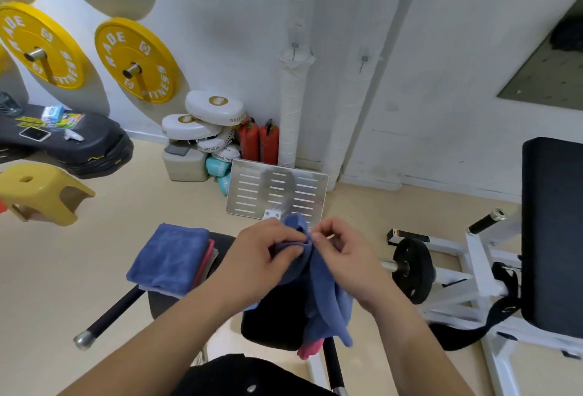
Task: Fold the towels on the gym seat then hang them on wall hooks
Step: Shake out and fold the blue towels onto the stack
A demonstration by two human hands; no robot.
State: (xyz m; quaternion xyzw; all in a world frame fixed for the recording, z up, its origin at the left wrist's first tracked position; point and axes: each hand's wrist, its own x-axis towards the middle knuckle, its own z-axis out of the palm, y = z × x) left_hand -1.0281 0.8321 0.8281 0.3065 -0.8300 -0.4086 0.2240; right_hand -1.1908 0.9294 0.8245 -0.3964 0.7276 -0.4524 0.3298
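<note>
Left hand (271, 250) grips the bunched top of the blue towel (328, 301), fingers curled round it. Right hand (344, 256) pinches the same edge just beside it, and the two hands are nearly touching. The towel hangs unfolded from this hold, its long axis running down and toward the person over the gym seat (271, 329). The folded stack (170, 256) lies nearer the left hand, and the wall hooks (295, 47) are well ahead and above, so drawing the hands apart sideways appears to be the next requirement.

Folded towels (170, 256) lie on the seat (271, 329), left of the held towel (318, 294); 2 hooks (295, 46) behind.
</note>
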